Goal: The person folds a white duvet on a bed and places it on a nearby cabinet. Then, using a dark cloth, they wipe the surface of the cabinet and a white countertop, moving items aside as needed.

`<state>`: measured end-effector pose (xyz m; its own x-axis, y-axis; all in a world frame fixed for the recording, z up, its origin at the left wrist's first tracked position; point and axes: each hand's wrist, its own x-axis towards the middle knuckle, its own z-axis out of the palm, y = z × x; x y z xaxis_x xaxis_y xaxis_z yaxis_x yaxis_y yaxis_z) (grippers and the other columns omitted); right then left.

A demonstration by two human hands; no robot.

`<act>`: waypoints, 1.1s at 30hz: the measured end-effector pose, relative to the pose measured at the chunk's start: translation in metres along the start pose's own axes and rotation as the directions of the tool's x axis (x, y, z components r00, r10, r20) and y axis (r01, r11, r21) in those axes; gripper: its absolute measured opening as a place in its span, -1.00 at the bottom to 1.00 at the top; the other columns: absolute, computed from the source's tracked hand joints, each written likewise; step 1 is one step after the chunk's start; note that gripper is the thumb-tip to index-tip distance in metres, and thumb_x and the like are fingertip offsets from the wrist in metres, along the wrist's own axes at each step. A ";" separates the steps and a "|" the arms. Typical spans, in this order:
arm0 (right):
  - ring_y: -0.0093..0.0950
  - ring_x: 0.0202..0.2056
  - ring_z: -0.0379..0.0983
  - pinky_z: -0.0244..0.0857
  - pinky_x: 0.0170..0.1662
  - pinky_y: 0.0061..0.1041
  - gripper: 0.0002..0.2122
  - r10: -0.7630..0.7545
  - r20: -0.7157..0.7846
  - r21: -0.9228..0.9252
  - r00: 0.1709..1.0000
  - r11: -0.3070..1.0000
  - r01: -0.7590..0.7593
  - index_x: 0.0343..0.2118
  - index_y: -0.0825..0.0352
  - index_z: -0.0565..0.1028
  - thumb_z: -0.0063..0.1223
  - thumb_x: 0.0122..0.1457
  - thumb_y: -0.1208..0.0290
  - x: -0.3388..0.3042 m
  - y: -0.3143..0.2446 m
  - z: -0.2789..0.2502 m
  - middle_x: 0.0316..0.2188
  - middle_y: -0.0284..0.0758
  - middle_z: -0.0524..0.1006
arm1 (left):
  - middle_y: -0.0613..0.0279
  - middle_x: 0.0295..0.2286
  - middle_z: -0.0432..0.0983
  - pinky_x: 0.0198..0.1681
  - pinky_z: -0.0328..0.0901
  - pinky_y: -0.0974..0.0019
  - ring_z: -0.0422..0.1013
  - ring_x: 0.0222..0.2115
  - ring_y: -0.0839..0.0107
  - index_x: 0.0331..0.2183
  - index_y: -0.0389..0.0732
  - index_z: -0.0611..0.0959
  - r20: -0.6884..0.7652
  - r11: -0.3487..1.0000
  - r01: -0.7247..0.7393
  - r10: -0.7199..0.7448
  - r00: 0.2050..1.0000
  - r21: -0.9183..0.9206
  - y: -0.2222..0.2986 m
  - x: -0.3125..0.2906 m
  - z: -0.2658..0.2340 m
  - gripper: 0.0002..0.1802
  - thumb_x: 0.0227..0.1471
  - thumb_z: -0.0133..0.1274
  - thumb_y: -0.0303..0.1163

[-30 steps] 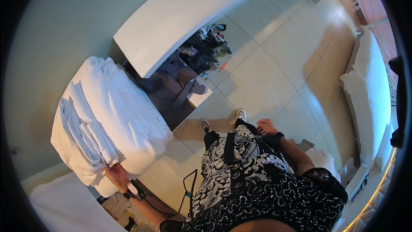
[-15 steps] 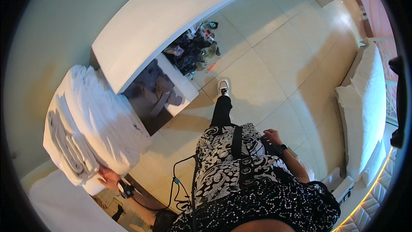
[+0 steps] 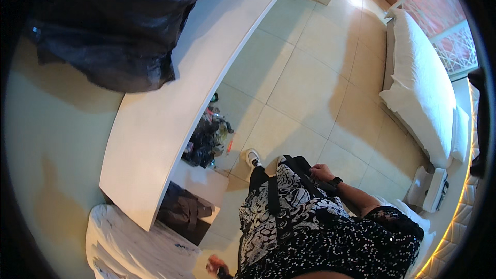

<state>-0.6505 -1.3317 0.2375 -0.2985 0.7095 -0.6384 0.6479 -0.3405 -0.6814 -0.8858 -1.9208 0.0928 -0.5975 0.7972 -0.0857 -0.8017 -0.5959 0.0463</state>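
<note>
My left hand point(image 3: 214, 265) is low in the view, just right of the white bundle of folded cloth point(image 3: 137, 245) and apart from it. Its fingers are small and smeared. My right hand point(image 3: 321, 171) hangs beside my waist with its fingers curled, against a black bag-like piece point(image 3: 299, 168) over my patterned clothing. What the curled fingers hold, if anything, is hidden. A dark watch point(image 3: 337, 180) circles the right wrist. A large black plastic sheet or bag point(image 3: 113, 31) lies across the white desktop point(image 3: 150, 139) at upper left.
Below the desktop, an open compartment holds dark cloth items point(image 3: 181, 209). Several black bags and mixed litter point(image 3: 206, 134) lie on the tiled floor point(image 3: 289, 82). At right stand a bed with white bedding point(image 3: 418, 82) and a white box-like unit point(image 3: 431, 188).
The view has swung leftward along the desk, bringing the black plastic into sight. My left hand has come away from the white cloth bundle. My right hand stays by my waist.
</note>
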 end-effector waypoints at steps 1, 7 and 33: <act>-0.52 -0.54 0.48 0.33 -0.52 -0.57 -0.78 -0.080 0.011 -0.019 0.997 0.997 0.081 -0.28 0.43 0.50 0.02 0.10 0.37 0.003 -0.005 0.001 -0.51 -0.28 0.57 | 0.08 -0.26 0.42 -0.26 0.31 0.27 0.35 -0.25 0.18 -0.29 -0.19 0.50 -0.037 0.996 0.076 -0.075 0.997 0.042 -0.003 0.026 -0.004 -0.61 0.01 -0.03 -0.05; -0.49 -0.55 0.49 0.37 -0.49 -0.53 -0.79 -0.029 0.051 0.047 0.998 0.999 0.027 -0.33 0.44 0.51 0.01 0.14 0.36 -0.013 -0.042 -0.004 -0.55 -0.27 0.54 | 0.15 -0.11 0.43 -0.13 0.30 0.10 0.39 -0.09 0.15 -0.15 -0.14 0.47 -0.685 0.656 0.578 -0.126 0.717 0.485 -0.021 0.265 0.091 -0.62 0.05 -0.02 -0.11; -0.42 -0.59 0.48 0.37 -0.56 -0.43 -0.84 0.050 -0.191 0.286 0.980 0.958 0.006 -0.33 0.42 0.47 -0.02 0.14 0.42 0.005 0.012 -0.032 -0.55 -0.19 0.53 | 0.00 0.03 0.27 0.06 0.06 -0.04 0.12 0.10 0.01 -0.05 -0.23 0.44 0.645 -0.854 0.047 0.426 0.634 0.518 -0.004 0.502 0.284 -0.58 0.01 -0.02 -0.32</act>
<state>-0.6221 -1.3123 0.2374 -0.1265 0.7961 -0.5917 0.4189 -0.4979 -0.7594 -1.1871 -1.4907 0.3320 -0.7298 0.3140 0.6073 0.6492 0.5967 0.4716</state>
